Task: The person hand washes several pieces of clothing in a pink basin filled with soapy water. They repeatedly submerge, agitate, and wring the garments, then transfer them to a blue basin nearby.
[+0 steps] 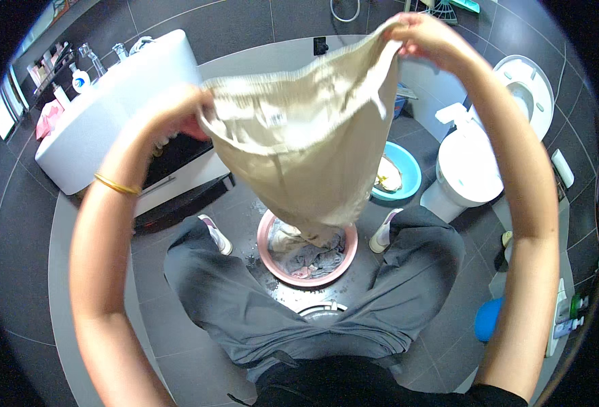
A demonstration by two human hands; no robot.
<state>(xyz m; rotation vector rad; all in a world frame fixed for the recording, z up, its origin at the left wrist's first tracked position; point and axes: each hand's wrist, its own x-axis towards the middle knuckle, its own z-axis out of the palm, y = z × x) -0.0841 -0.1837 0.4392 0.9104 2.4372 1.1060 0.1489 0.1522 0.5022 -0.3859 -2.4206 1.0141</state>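
Note:
A beige pair of elastic-waisted trousers or shorts (319, 168) hangs stretched between my two raised hands, its waistband uppermost and open toward me. My left hand (187, 112) grips one end of the waistband, while my right hand (424, 40) pinches the other end, higher up. Below, the garment's lower part hangs over a pink basin (307, 282) on the floor between my feet. Wet grey clothes (314, 257) lie in that basin; whether the garment touches them cannot be made out.
A blue basin (411, 175) with a pale item inside stands beyond my right foot, near a white toilet (470, 168). At left is a white washbasin (121, 96) with bottles along its back. The dark tiled floor (177, 325) is wet around the pink basin.

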